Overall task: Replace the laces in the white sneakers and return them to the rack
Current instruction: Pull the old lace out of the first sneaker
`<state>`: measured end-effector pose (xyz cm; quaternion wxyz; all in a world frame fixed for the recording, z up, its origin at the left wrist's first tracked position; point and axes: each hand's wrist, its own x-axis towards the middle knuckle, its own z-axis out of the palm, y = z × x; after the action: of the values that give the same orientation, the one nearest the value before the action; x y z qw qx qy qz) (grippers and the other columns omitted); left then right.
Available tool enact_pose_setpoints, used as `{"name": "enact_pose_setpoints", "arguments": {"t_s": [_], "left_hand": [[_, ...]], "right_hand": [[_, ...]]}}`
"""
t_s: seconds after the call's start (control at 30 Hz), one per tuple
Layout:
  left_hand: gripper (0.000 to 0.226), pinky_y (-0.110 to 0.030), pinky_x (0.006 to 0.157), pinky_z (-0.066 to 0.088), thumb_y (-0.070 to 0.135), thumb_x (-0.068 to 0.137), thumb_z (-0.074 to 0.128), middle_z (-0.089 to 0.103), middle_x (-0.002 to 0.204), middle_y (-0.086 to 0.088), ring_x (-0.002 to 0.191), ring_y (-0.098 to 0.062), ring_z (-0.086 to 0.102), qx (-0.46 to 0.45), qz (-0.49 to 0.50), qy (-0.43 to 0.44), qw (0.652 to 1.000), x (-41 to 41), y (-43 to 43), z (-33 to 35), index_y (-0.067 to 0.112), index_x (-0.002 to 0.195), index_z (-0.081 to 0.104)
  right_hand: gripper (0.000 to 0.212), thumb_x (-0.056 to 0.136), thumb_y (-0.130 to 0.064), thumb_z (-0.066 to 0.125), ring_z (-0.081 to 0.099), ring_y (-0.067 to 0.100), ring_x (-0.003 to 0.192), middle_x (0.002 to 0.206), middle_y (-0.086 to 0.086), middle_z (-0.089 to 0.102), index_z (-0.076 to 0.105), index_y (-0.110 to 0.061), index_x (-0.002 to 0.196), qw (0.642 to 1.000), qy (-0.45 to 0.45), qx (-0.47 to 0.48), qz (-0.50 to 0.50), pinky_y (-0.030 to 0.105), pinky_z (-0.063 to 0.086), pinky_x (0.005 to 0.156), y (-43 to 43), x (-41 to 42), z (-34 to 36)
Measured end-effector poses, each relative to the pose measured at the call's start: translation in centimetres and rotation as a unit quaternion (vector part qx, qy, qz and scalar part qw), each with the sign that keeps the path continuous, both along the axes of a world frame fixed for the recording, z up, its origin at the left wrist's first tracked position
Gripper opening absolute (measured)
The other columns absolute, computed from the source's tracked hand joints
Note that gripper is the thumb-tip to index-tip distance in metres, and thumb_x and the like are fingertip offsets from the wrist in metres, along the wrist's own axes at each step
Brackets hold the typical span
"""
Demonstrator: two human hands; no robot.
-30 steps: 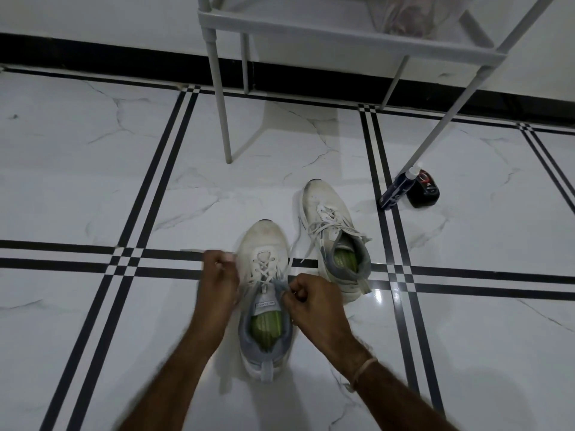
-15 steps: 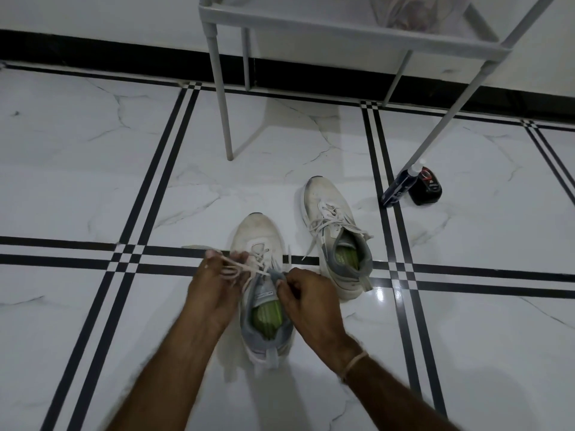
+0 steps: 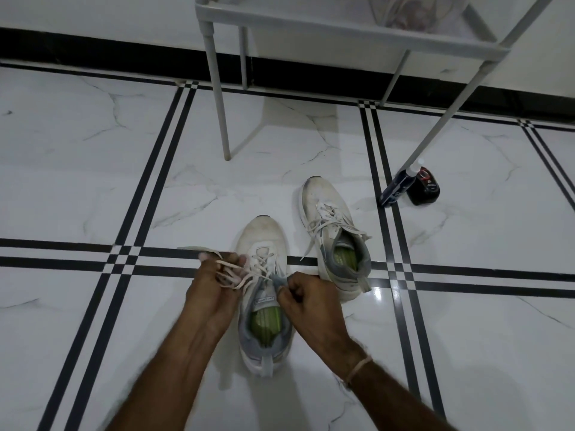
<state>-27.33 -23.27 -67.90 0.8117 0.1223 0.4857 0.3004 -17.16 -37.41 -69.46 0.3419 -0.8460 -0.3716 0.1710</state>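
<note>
The left hand (image 3: pixel 214 287) was clenched around a bunch of flat cream shoelace (image 3: pixel 228 283), loops of it spilling over the fingers and one loose end trailing outward past the knuckles. The right hand (image 3: pixel 311 303), a pale thread band (image 3: pixel 357 368) on its wrist, had its fingers curled and pinched the grey edge by the tongue of the nearer white fabric sneaker (image 3: pixel 264 237). Whether it also held a lace end could not be told.

That sneaker stood on the floor between the two hands, touching both, toe pointing away from them, green insole showing in its grey-lined opening just behind the fingertips. The lace ran from the left hand across to its eyelets, partly threaded.

Just beyond the right hand and a little outward stood the second white sneaker with a grey collar (image 3: pixel 323 203), apart from the first, its own lace loose and one end hanging over its side.

Further out past the right hand, a dark blue spray bottle with a white cap (image 3: pixel 396 189) leaned beside a small black squat bottle (image 3: pixel 424 188), at the foot of a slanted leg of the pale grey metal rack (image 3: pixel 217 88). The rack stood well ahead of both hands, against the wall; something blurred lay on its lower shelf. All rested on the glossy white marble floor with black stripes (image 3: pixel 93 181).
</note>
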Motion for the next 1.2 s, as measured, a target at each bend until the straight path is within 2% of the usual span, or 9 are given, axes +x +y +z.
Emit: {"name": "enact_pose_setpoints", "arguments": {"t_s": [0.07,0.13,0.23,0.33,0.4,0.53,0.73,0.9,1.2], "left_hand": [[0.050,-0.029,0.061,0.061,0.039,0.108,0.040,0.050,0.055,0.005,0.044,-0.008,0.050,-0.053,0.067,-0.042,0.995,-0.4,0.2,-0.2,0.017,0.065,0.054],[0.035,-0.028,0.057,0.050,0.035,0.107,0.046,0.050,0.057,0.007,0.047,-0.009,0.046,0.144,-0.041,0.095,0.984,-1.3,0.4,-0.4,0.019,0.075,0.049],[0.019,-0.021,0.066,0.045,0.042,0.089,0.073,0.062,0.085,0.012,0.079,-0.002,0.059,0.559,-0.353,0.303,0.687,-2.7,0.4,-2.0,0.029,0.090,0.058],[0.024,-0.011,0.064,0.035,0.042,0.086,0.076,0.054,0.082,0.013,0.082,0.000,0.054,0.637,-0.414,0.304,0.575,-3.0,1.1,-2.1,0.034,0.075,0.057],[0.024,-0.008,0.063,0.035,0.039,0.091,0.070,0.054,0.080,0.012,0.078,0.001,0.054,0.627,-0.385,0.286,0.614,-2.8,0.9,-1.4,0.035,0.073,0.055],[0.022,-0.027,0.071,0.045,0.031,0.104,0.053,0.062,0.090,-0.007,0.090,-0.022,0.061,0.334,-0.176,0.275,0.884,-2.6,0.0,-1.2,0.015,0.090,0.061],[0.049,-0.035,0.096,0.039,0.070,0.070,0.073,0.051,0.117,0.018,0.111,-0.008,0.045,0.480,-0.341,0.399,0.703,-3.7,-2.6,-1.4,0.040,0.108,0.059],[0.020,-0.024,0.069,0.057,0.047,0.087,0.072,0.069,0.085,0.019,0.077,-0.002,0.066,0.566,-0.298,0.335,0.692,-4.6,-2.8,-1.1,0.030,0.098,0.070],[0.009,-0.012,0.063,0.045,0.024,0.091,0.070,0.062,0.080,0.014,0.068,-0.006,0.060,0.597,-0.312,0.359,0.646,-3.4,-3.4,-1.0,0.025,0.088,0.061]], "right_hand": [[0.043,0.086,-0.034,0.064,0.038,0.006,0.048,0.049,-0.008,0.034,0.032,-0.033,0.057,1.000,0.008,0.004,-0.005,0.017,0.026,0.050,0.0,-0.1,0.0],[0.043,0.085,-0.032,0.065,0.039,0.008,0.049,0.049,-0.008,0.034,0.033,-0.032,0.056,1.000,0.015,0.004,-0.006,0.016,0.027,0.050,0.0,-0.1,-0.1],[0.047,0.085,-0.026,0.070,0.044,0.007,0.051,0.048,-0.009,0.035,0.034,-0.033,0.055,1.000,0.018,0.008,-0.003,0.012,0.029,0.049,-0.3,-0.1,-0.3],[0.043,0.084,-0.030,0.066,0.041,0.011,0.051,0.049,-0.007,0.035,0.037,-0.028,0.054,1.000,0.025,0.011,-0.006,0.019,0.028,0.049,-0.3,0.0,-0.2],[0.040,0.083,-0.032,0.063,0.038,0.012,0.051,0.048,-0.005,0.034,0.036,-0.025,0.053,1.000,0.022,0.016,-0.007,0.025,0.030,0.049,-0.3,0.1,0.0],[0.047,0.085,-0.026,0.069,0.040,0.010,0.049,0.046,-0.008,0.034,0.035,-0.030,0.053,0.999,0.030,0.013,-0.014,0.019,0.026,0.048,-0.5,0.2,0.3],[0.034,0.086,-0.028,0.062,0.050,0.007,0.055,0.057,-0.011,0.048,0.058,-0.034,0.119,0.999,-0.004,-0.011,0.048,0.017,0.034,0.051,-0.3,-0.1,1.4],[0.036,0.088,-0.018,0.065,0.061,0.017,0.087,0.106,-0.003,0.056,0.061,-0.029,0.121,0.990,-0.061,-0.035,0.126,0.033,0.050,0.072,1.6,0.8,1.6],[0.007,0.090,-0.022,0.066,0.064,0.022,0.080,0.103,0.001,0.057,0.065,-0.017,0.094,0.979,-0.127,-0.041,0.156,0.034,0.048,0.063,2.7,0.7,0.6]]}}
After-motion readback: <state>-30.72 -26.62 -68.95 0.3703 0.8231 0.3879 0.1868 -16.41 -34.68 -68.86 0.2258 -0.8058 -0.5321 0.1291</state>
